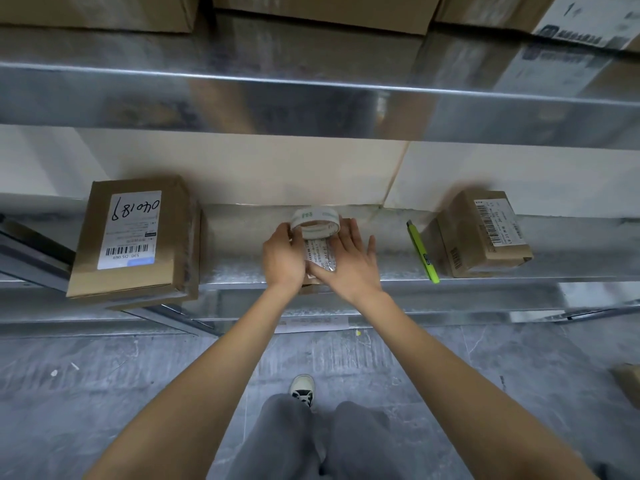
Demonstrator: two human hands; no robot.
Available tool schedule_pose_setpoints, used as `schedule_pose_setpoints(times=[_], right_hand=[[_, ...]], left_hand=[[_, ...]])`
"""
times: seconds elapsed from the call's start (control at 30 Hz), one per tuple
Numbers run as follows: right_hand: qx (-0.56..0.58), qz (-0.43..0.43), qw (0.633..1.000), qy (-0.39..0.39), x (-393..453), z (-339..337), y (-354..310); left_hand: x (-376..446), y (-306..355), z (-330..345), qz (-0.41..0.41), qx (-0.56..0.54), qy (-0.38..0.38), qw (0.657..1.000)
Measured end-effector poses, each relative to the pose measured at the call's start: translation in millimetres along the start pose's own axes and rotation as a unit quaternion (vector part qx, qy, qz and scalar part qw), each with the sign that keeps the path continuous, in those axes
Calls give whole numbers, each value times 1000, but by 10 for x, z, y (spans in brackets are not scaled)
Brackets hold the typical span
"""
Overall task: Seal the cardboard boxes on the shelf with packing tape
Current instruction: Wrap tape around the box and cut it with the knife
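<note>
The small box (320,263) lies mid-shelf (242,268), mostly hidden under both hands. The left hand (282,259) has its grip clamped on the tape roll (315,223) at the box's far end. The right hand (348,263) lies flat, fingers apart, pressing the strip, which runs near-to-far.

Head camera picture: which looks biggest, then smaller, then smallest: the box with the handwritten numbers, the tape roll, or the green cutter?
1. Box with the handwritten numbers, clearly biggest.
2. Tape roll and green cutter: too close to rank; the cutter is longer but much thinner.
</note>
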State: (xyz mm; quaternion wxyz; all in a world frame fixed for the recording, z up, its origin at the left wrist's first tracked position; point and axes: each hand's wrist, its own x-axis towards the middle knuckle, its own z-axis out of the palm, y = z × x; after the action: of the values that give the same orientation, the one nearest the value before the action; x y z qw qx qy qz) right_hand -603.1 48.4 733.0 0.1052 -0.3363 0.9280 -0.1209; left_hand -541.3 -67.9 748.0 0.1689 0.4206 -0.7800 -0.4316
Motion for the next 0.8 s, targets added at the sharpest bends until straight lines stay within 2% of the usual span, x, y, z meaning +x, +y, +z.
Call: schedule_pose_setpoints(times=[0.17, 0.27, 0.33, 0.47, 0.67, 0.73, 0.8], right_hand=[[-27, -3, 1000, 1, 8, -8, 4], [-37, 0, 999, -1, 31, -16, -60], [-28, 4, 1000, -7, 47, -14, -135], [5, 27, 999, -28, 46, 5, -277], [2, 42, 999, -5, 39, 55, -300], [-9, 34, 999, -12, 36, 49, -289], [-19, 32, 999, -29, 43, 34, -287]], left_hand=[[38, -91, -178, -22, -128, 2, 992], [60, -121, -171, -72, -165, 9, 984], [81, -49, -123, -114, -141, 5, 983], [90, 87, -40, -108, -42, -26, 993], [127, 14, -65, -79, -65, -8, 995], [120, -29, -101, -117, -146, 26, 982], [110, -90, -151, -196, -289, 55, 935]])
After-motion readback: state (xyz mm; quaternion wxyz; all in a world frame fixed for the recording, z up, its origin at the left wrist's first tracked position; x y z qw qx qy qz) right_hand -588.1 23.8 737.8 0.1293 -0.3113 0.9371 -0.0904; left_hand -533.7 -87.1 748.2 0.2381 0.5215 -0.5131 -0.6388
